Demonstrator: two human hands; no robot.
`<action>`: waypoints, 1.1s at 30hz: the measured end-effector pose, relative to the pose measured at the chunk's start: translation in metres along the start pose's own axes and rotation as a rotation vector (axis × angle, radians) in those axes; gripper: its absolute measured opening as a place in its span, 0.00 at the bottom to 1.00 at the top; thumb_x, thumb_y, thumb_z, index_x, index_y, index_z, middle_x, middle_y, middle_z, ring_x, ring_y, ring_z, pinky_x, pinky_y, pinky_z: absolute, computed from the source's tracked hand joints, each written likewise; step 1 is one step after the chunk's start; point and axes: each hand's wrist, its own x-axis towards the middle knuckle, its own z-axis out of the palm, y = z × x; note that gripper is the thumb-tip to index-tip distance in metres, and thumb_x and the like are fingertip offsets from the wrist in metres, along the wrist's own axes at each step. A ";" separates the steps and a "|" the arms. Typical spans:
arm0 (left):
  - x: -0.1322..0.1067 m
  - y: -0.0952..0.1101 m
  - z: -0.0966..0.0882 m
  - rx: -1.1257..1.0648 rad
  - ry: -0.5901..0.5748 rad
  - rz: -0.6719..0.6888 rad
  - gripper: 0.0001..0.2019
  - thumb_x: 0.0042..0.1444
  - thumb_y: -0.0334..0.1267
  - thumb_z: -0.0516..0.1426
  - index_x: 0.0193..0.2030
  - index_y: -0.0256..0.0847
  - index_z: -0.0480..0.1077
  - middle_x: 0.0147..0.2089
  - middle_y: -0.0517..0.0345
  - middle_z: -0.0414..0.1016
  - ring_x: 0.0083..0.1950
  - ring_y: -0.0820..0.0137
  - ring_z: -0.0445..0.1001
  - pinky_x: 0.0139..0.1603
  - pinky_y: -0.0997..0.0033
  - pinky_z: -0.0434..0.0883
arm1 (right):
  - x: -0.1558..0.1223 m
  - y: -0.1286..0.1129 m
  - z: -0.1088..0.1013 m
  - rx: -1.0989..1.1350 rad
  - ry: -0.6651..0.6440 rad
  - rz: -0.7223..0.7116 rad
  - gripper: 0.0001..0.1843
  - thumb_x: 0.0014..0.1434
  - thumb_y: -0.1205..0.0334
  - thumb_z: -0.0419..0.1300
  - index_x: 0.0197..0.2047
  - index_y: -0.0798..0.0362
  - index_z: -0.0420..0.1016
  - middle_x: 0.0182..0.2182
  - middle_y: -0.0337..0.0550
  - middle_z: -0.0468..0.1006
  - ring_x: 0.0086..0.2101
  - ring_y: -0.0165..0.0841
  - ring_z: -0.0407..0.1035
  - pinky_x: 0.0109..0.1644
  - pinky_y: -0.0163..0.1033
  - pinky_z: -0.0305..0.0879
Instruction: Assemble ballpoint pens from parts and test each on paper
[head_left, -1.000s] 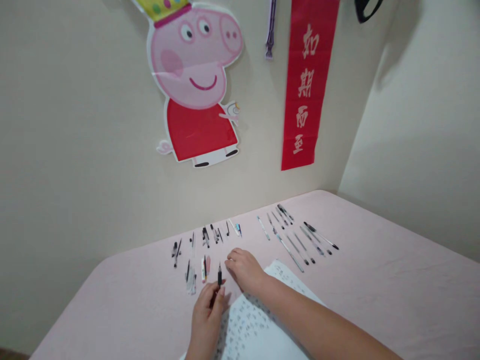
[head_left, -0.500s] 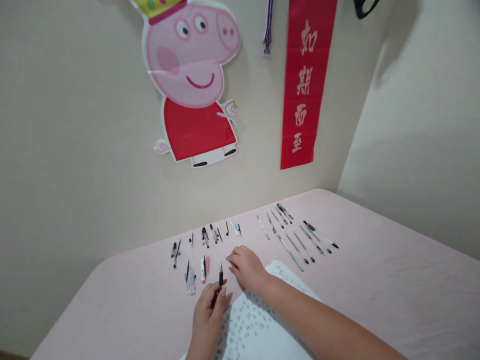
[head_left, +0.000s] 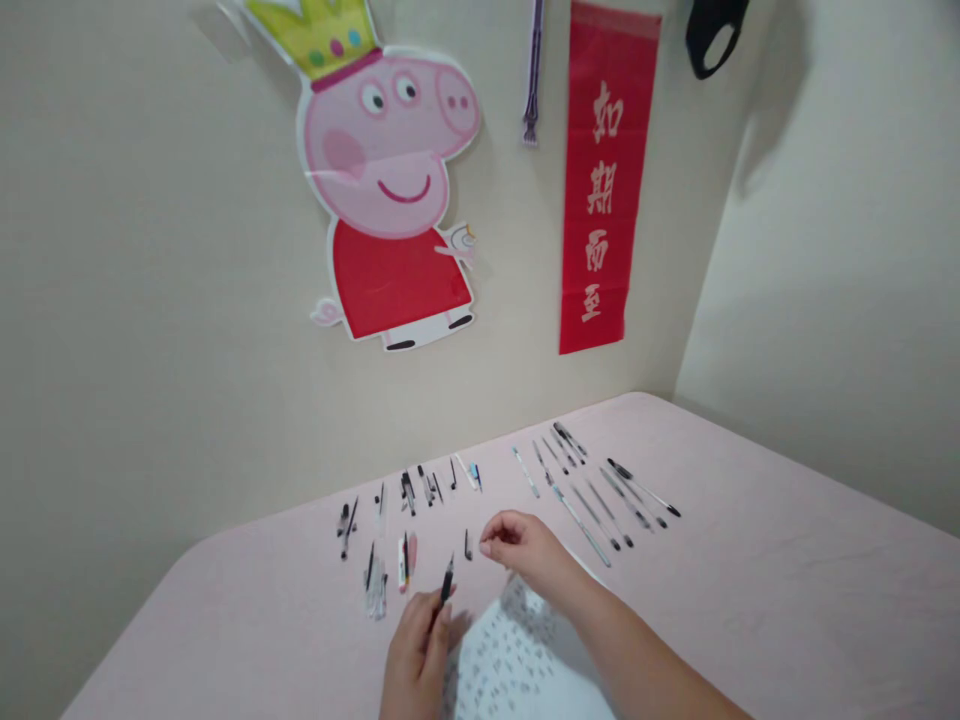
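Note:
My left hand (head_left: 416, 650) is closed around a black pen (head_left: 448, 582), whose metal tip points up and away from me. The pen's lower part is hidden in my fingers. My right hand (head_left: 521, 545) hovers over the top of the sheets, its fingers curled and the thumb near the index finger; nothing shows in them. Just left of its fingertips a small black pen cap (head_left: 468, 546) lies on the pink cloth. White paper sheets (head_left: 517, 640) covered in handwriting lie under my right forearm.
Several black pens and pen parts (head_left: 409, 492) lie in small groups at the back left. Clear refills or tubes (head_left: 375, 595) and a pink-and-white item (head_left: 407, 560) sit nearer. Several slim pens (head_left: 596, 515) are spread at the right. A wall (head_left: 510, 390) borders the pink-covered surface (head_left: 750, 580).
My right hand has drawn back to the right, leaving the small black cap in view on the cloth. The pen in my left hand now leans more to the right. The camera has tilted up.

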 end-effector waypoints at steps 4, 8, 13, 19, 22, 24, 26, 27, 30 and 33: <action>-0.001 -0.004 -0.001 0.082 -0.082 0.055 0.14 0.57 0.44 0.52 0.41 0.40 0.74 0.37 0.49 0.75 0.41 0.61 0.74 0.43 0.60 0.71 | -0.001 -0.008 -0.008 0.002 -0.042 0.012 0.08 0.44 0.60 0.62 0.27 0.55 0.69 0.20 0.34 0.67 0.22 0.25 0.59 0.24 0.30 0.56; -0.004 0.002 -0.001 0.137 -0.108 0.086 0.13 0.58 0.42 0.50 0.41 0.39 0.72 0.37 0.50 0.74 0.40 0.62 0.73 0.42 0.61 0.71 | -0.005 -0.017 -0.011 -0.056 -0.092 -0.039 0.05 0.46 0.63 0.60 0.28 0.55 0.69 0.22 0.35 0.69 0.24 0.26 0.61 0.27 0.31 0.58; -0.004 0.011 -0.001 0.182 -0.110 0.116 0.12 0.59 0.39 0.49 0.42 0.40 0.72 0.38 0.49 0.74 0.41 0.62 0.73 0.43 0.61 0.71 | -0.014 -0.027 -0.009 -0.288 -0.124 -0.093 0.03 0.47 0.71 0.58 0.27 0.56 0.71 0.23 0.36 0.71 0.26 0.26 0.63 0.31 0.31 0.59; -0.004 0.014 -0.001 0.228 -0.107 0.131 0.12 0.59 0.37 0.49 0.43 0.41 0.71 0.38 0.50 0.74 0.42 0.62 0.73 0.45 0.60 0.70 | -0.018 -0.025 -0.005 -0.486 -0.157 -0.201 0.07 0.48 0.74 0.56 0.29 0.55 0.74 0.26 0.38 0.73 0.27 0.27 0.65 0.32 0.31 0.60; -0.005 0.014 -0.001 0.239 -0.097 0.137 0.12 0.59 0.37 0.49 0.43 0.41 0.71 0.38 0.50 0.74 0.41 0.63 0.73 0.44 0.60 0.70 | -0.017 -0.022 -0.004 -0.539 -0.147 -0.246 0.08 0.48 0.75 0.56 0.29 0.55 0.74 0.26 0.38 0.73 0.28 0.27 0.65 0.32 0.31 0.60; -0.005 0.014 -0.001 0.240 -0.094 0.140 0.12 0.59 0.37 0.49 0.43 0.41 0.72 0.38 0.50 0.74 0.42 0.63 0.73 0.44 0.61 0.70 | -0.017 -0.021 -0.003 -0.559 -0.147 -0.265 0.08 0.49 0.75 0.56 0.30 0.55 0.73 0.26 0.38 0.73 0.28 0.27 0.65 0.32 0.31 0.61; -0.004 0.013 -0.001 0.239 -0.100 0.144 0.12 0.59 0.37 0.49 0.43 0.41 0.71 0.39 0.50 0.74 0.42 0.63 0.72 0.44 0.62 0.70 | -0.018 -0.020 -0.003 -0.581 -0.155 -0.286 0.08 0.49 0.75 0.56 0.30 0.54 0.73 0.27 0.38 0.73 0.28 0.27 0.65 0.33 0.31 0.60; -0.004 0.013 -0.001 0.238 -0.104 0.146 0.12 0.59 0.37 0.49 0.43 0.41 0.71 0.39 0.50 0.74 0.42 0.63 0.72 0.43 0.62 0.70 | -0.018 -0.020 -0.002 -0.591 -0.159 -0.296 0.08 0.49 0.75 0.56 0.30 0.54 0.73 0.27 0.38 0.73 0.28 0.27 0.65 0.33 0.31 0.60; -0.005 0.012 -0.001 0.233 -0.107 0.151 0.12 0.59 0.37 0.49 0.43 0.41 0.71 0.38 0.51 0.73 0.41 0.64 0.72 0.43 0.62 0.70 | -0.019 -0.021 -0.001 -0.606 -0.165 -0.310 0.08 0.49 0.75 0.56 0.30 0.54 0.73 0.28 0.38 0.73 0.29 0.27 0.65 0.33 0.31 0.60; -0.005 0.013 -0.001 0.227 -0.108 0.145 0.12 0.60 0.37 0.48 0.43 0.40 0.71 0.38 0.51 0.73 0.41 0.64 0.72 0.42 0.63 0.70 | -0.020 -0.023 0.001 -0.609 -0.165 -0.293 0.07 0.49 0.75 0.57 0.30 0.55 0.73 0.28 0.38 0.73 0.29 0.27 0.65 0.34 0.31 0.60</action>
